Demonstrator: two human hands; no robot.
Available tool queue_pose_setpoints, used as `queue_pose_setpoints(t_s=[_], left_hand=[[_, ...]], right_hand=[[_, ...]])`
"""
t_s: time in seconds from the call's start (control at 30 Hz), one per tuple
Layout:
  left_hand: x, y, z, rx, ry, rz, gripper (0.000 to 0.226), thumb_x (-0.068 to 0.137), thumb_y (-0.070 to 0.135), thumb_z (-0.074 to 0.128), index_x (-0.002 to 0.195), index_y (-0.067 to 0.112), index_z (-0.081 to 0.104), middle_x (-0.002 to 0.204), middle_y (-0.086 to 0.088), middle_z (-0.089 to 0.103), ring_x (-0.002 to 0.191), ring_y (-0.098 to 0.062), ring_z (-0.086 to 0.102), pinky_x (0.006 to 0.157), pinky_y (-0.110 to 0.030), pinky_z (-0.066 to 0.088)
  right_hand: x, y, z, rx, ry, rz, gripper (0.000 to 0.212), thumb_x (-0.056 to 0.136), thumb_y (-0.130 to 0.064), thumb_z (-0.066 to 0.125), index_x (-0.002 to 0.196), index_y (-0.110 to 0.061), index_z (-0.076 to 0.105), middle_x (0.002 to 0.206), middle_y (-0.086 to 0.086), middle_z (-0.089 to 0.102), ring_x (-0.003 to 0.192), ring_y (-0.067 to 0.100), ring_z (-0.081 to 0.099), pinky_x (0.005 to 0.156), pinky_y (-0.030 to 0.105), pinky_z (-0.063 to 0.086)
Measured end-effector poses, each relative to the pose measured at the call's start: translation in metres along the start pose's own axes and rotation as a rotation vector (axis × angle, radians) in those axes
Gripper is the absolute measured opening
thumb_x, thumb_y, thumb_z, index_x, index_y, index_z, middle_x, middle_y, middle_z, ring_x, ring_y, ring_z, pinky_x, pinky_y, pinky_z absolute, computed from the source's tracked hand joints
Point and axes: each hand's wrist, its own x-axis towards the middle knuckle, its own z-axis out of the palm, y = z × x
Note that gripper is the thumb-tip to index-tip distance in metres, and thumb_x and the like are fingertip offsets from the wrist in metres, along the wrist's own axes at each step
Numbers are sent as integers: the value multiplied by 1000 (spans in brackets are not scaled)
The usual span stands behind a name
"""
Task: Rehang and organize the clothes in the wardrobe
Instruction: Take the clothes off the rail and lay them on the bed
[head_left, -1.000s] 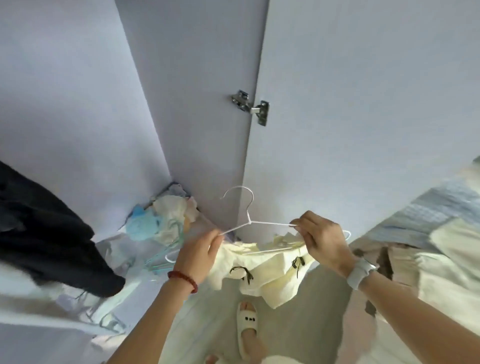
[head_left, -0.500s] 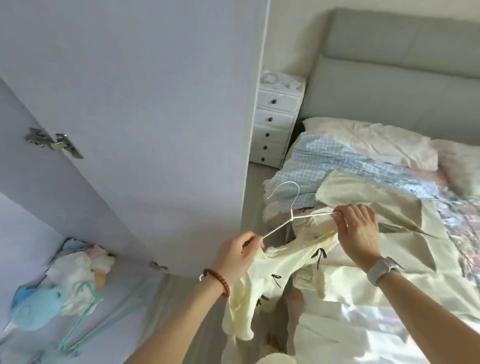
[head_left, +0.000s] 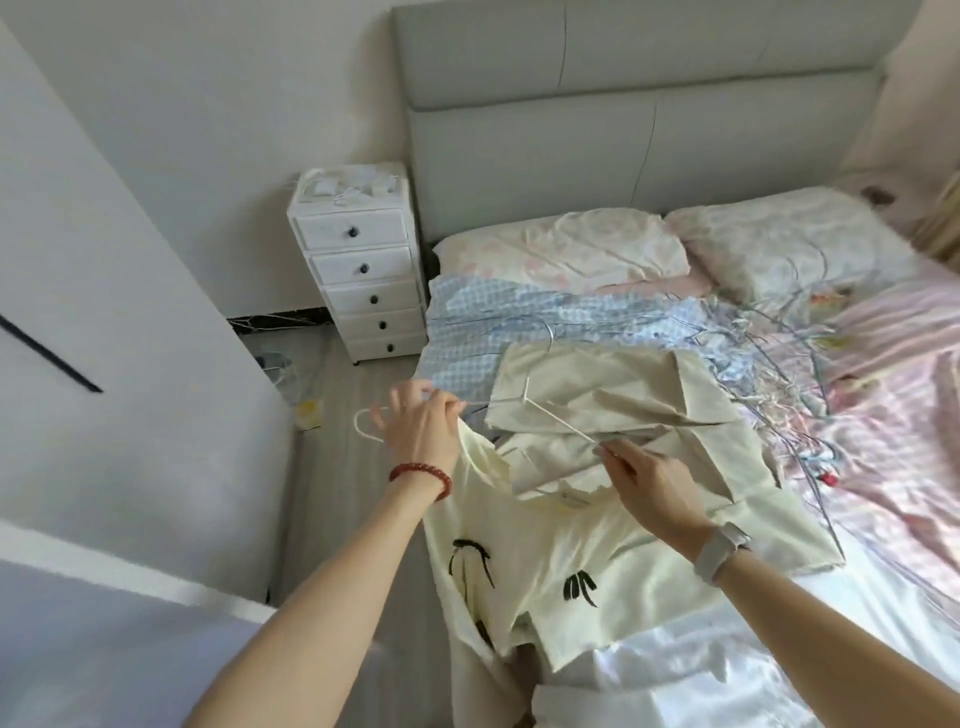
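Head view, left hand: we have the left hand (head_left: 422, 423) out over the bed's near edge, fingers curled round one end of the hanger (head_left: 556, 423) and the shoulder of the cream top (head_left: 545, 566).
Head view, right hand: the right hand (head_left: 652, 480) pinches the hanger's other arm between thumb and fingertips, just above the top's neckline.
Head view, hanger: white wire, stretched between our two hands and tilted, its hook lying up on a beige garment (head_left: 597, 384).
Head view, top: cream with black bow marks, spread on the bed (head_left: 883, 426) and spilling off its edge toward the floor; one shoulder sits at the hanger's left end, the rest looks loose.
Head view, bed pile: a blue checked piece (head_left: 519, 322) and a tangle of spare hangers (head_left: 779, 364) lie beyond the beige garment.
Head view, wardrobe: only a white door (head_left: 130, 312) shows at our left; the rail is out of sight.
Progress: we judge this early to midway. The top seems only part-threaded, and nothing here shows it hung.
Left to do: seat the top properly, carry it to the wardrobe, then work through the pile on the bed.
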Motion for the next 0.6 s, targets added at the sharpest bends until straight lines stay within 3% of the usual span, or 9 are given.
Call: queue_pose_setpoints(t_s=[0.1,0.23,0.43,0.6], left_hand=[[17,-15,2,-145,183,-161,22,93,27,49,102,18,67,140,-7,40,131,-30,28,103,-51,18],[53,-27,-13,-300,216,-286,44,93,27,49,136,21,42,154,-13,12,141,-31,11,109,-51,15],[111,-9,-33,-429,281,-151,65,87,40,37,147,25,16,155,-12,3,142,-27,4,110,-52,8],[148,45,-18,-433,162,-1,59,94,30,44,146,25,16,156,-9,4,143,-25,6,112,-49,10]], right_hand=[[31,-30,14,83,23,-29,35,88,-36,41,85,-14,67,58,-1,63,50,22,60,45,24,37],[83,-69,36,156,-3,0,48,85,-47,30,90,-16,67,59,0,62,55,22,58,50,26,34],[170,-101,32,472,84,128,23,94,-22,49,90,-7,66,56,6,51,46,14,39,48,26,31],[227,-65,-1,677,299,363,18,93,-16,48,89,-14,66,55,-1,53,48,3,47,49,15,35]])
